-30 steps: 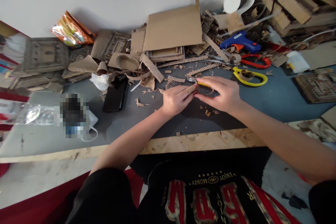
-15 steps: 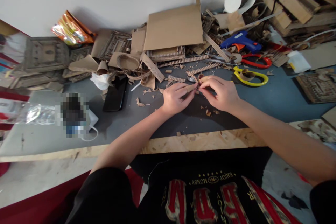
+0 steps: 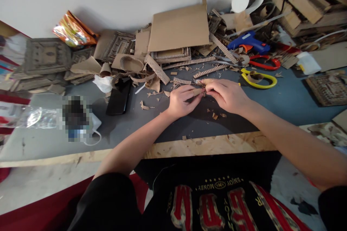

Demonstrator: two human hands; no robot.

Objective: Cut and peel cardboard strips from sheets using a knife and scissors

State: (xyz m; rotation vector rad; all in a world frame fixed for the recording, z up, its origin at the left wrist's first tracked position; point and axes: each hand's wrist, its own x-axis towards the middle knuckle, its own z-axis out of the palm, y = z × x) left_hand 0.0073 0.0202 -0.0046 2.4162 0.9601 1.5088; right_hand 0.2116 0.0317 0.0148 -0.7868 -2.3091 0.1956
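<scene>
My left hand (image 3: pixel 183 101) is closed, its fingertips pinching a small piece of corrugated cardboard (image 3: pixel 198 82) above the grey tabletop. My right hand (image 3: pixel 226 95) is closed too, thumb and fingertips pressed on the same piece from the other side. The fingers cover most of the piece, so its full shape is hidden. Beyond the hands lie a corrugated cardboard strip (image 3: pixel 211 71) and a shorter strip (image 3: pixel 182 81). Torn cardboard scraps (image 3: pixel 215 116) are scattered in front of and beside the hands.
Yellow-handled scissors (image 3: pixel 260 83), red-handled scissors (image 3: pixel 265 63) and a blue glue gun (image 3: pixel 249 42) lie to the right. A black phone (image 3: pixel 118 97) is at left. Behind stand a cardboard sheet (image 3: pixel 179 29) and layered cardboard panels (image 3: pixel 48 56). The table's wooden edge (image 3: pixel 206 146) runs in front.
My right hand has shifted and turned slightly, its fingers now covering more of the cardboard piece. My left hand stays nearly where it was.
</scene>
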